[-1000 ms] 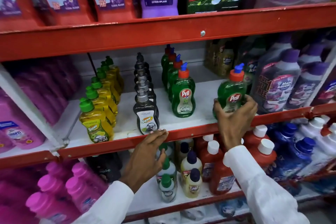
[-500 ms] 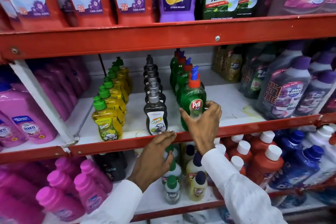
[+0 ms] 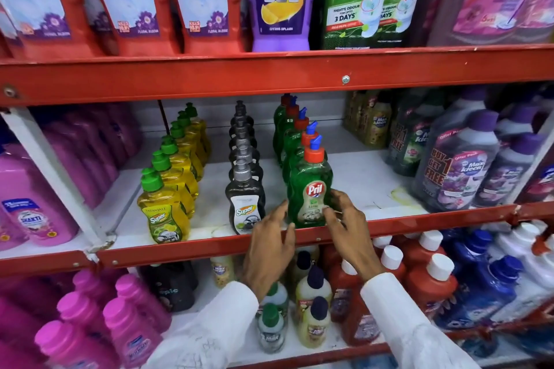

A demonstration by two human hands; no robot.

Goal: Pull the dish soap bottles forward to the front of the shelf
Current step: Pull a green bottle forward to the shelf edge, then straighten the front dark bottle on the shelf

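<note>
Three rows of dish soap run front to back on the middle shelf: yellow bottles (image 3: pixel 163 213), black bottles (image 3: pixel 245 204) and green Pril bottles (image 3: pixel 292 135). The front green Pril bottle (image 3: pixel 310 177) stands upright at the red shelf lip (image 3: pixel 195 249). My right hand (image 3: pixel 350 234) grips its lower right side, thumb on the label. The fingertips of my left hand (image 3: pixel 269 252) rest spread against the bottle's lower left edge.
Large purple-capped cleaner bottles (image 3: pixel 458 171) crowd the shelf's right end, with bare white shelf (image 3: pixel 359 180) between them and the Pril row. Pink bottles (image 3: pixel 33 219) fill the left bay behind a white divider (image 3: pixel 57 177). Small bottles stand on the shelf below.
My right hand brought a Pril bottle from the right part of the shelf to the head of the green row. My left hand left the rail by the black bottle and reached it.
</note>
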